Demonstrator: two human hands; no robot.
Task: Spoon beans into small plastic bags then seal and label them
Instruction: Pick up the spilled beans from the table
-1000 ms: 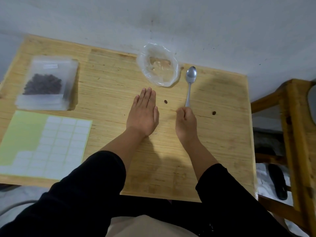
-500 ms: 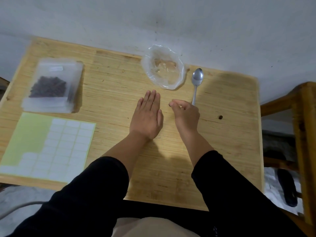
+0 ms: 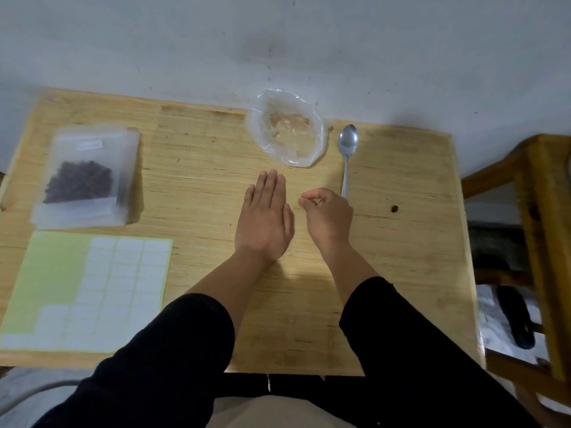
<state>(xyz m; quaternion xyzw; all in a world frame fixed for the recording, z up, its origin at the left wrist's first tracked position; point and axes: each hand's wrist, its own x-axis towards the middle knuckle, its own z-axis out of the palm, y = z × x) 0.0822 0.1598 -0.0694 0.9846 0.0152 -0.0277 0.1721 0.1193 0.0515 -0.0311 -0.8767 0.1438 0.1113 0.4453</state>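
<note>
A wooden table [image 3: 401, 273] stands against a grey wall [image 3: 309, 41]; a wooden chair [image 3: 537, 211] is at its right.

Whatever the right hand [image 3: 327, 216] pinches is too small to tell.

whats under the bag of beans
The bag of beans lies on a stack of empty clear bags, on the table. Anything between or beneath them is covered.
</note>
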